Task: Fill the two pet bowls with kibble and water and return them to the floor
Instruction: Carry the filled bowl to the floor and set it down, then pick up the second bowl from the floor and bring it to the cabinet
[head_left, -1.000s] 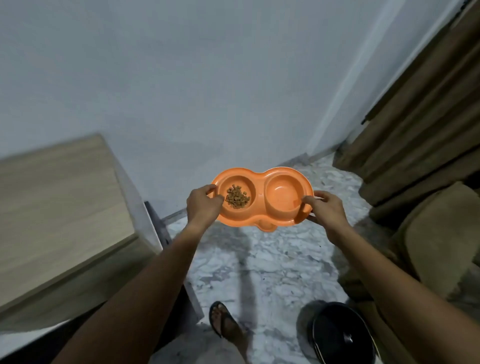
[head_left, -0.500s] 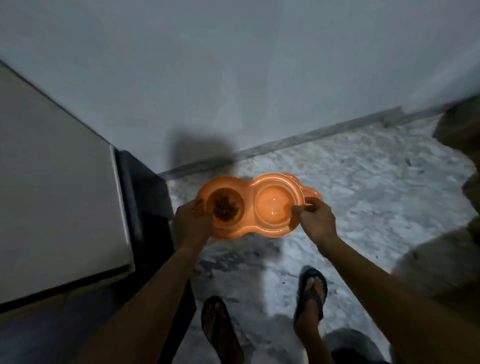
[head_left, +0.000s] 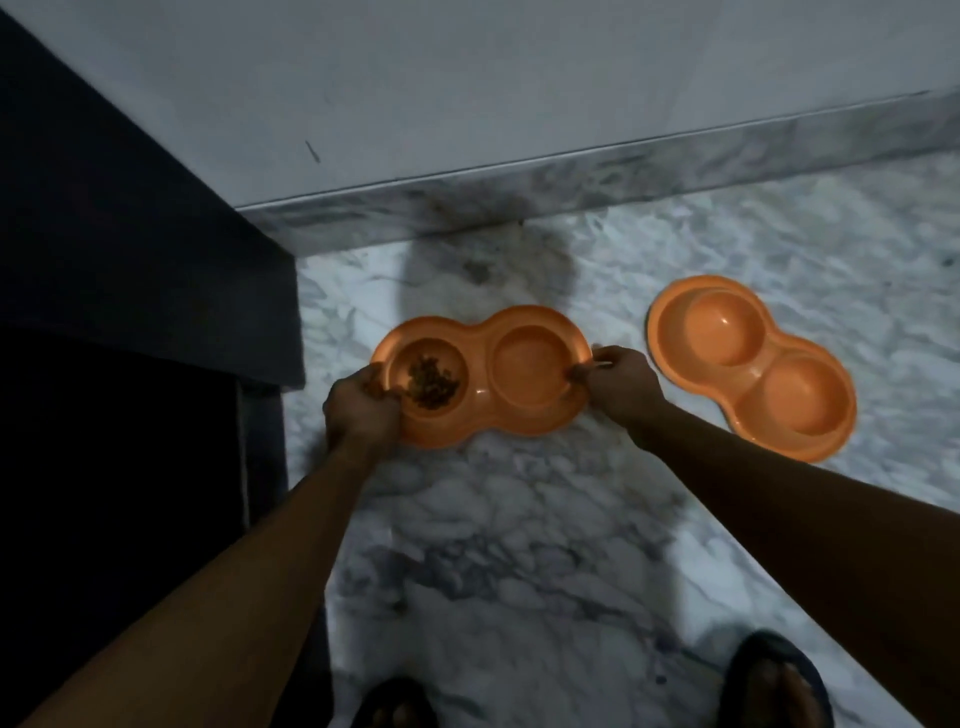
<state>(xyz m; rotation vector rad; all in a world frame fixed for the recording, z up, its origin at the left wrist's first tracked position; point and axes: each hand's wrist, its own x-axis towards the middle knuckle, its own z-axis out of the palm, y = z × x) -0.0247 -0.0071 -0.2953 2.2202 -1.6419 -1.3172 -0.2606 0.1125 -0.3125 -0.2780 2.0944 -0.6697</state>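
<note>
Here: hands (head_left: 618, 384) grip orange double bowl (head_left: 480, 410) | left well: kibble (head_left: 431, 383)

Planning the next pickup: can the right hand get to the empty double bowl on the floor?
Probably yes. The empty double bowl lies just beside the right hand with bare floor between, though that hand is gripping the kibble bowl.

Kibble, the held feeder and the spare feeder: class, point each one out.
kibble (head_left: 431, 383), head view, middle of the pile
held feeder (head_left: 527, 364), head view, its right well
spare feeder (head_left: 719, 328), head view, its upper well
</note>
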